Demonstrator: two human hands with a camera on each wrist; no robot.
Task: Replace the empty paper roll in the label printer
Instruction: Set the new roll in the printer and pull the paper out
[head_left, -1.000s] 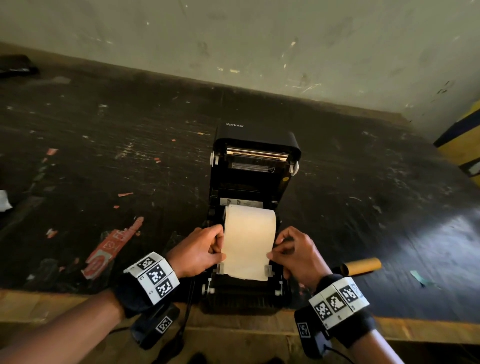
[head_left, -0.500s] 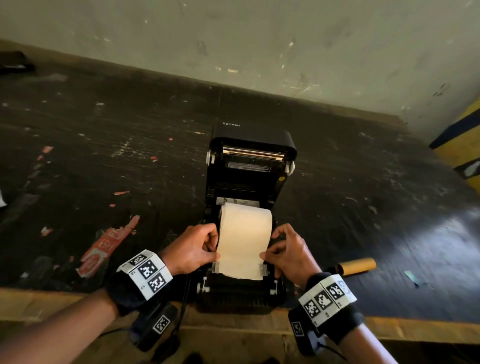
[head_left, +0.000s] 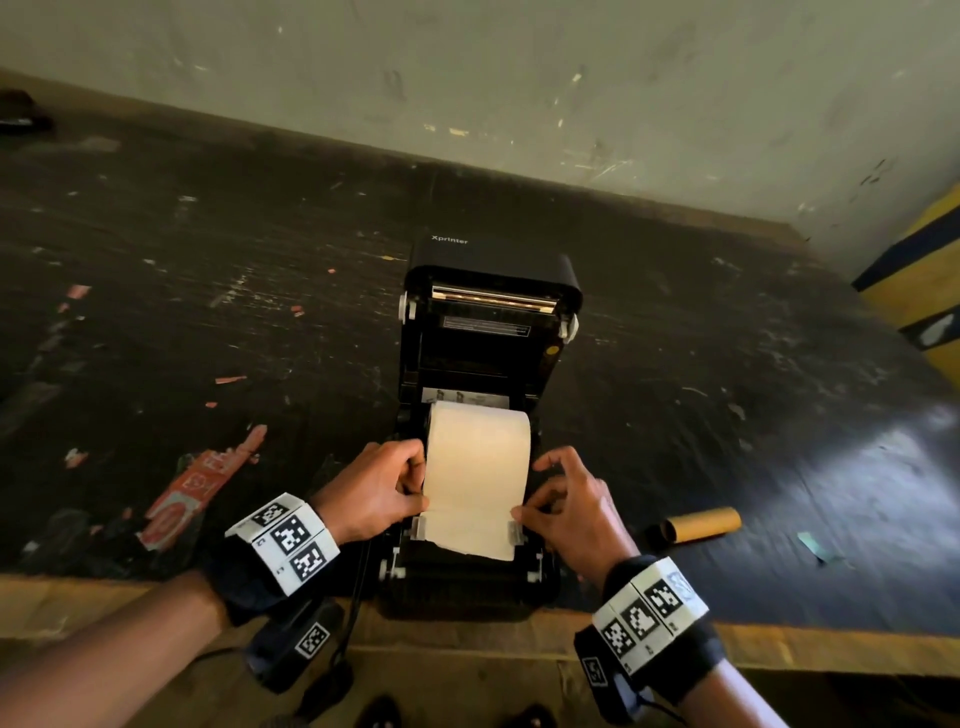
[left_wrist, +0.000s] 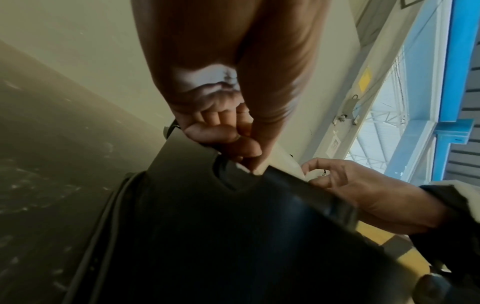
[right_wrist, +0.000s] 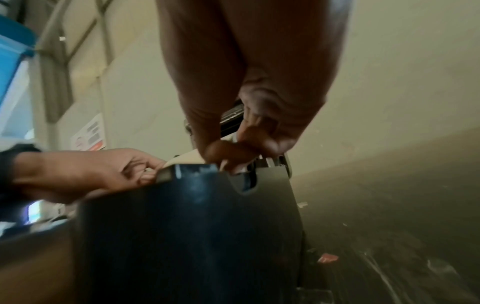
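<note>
The left hand (head_left: 371, 491) is pinching the left edge and the right hand (head_left: 569, 506) the right edge of the paper (head_left: 475, 478), which is lying between them, running lengthwise from the roll inside the open label printer (head_left: 493, 332) toward the person.

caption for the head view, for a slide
Both hands, left and right, pinch the paper edges in the open printer.

R wrist cam: right hand (right_wrist: 249, 144) fingertips curled at printer (right_wrist: 192, 226) top edge, pinching pale paper (right_wrist: 187, 157). Left hand (right_wrist: 85, 172) at paper's left side. Dark tabletop (right_wrist: 389, 226) to right, blurry.
</note>
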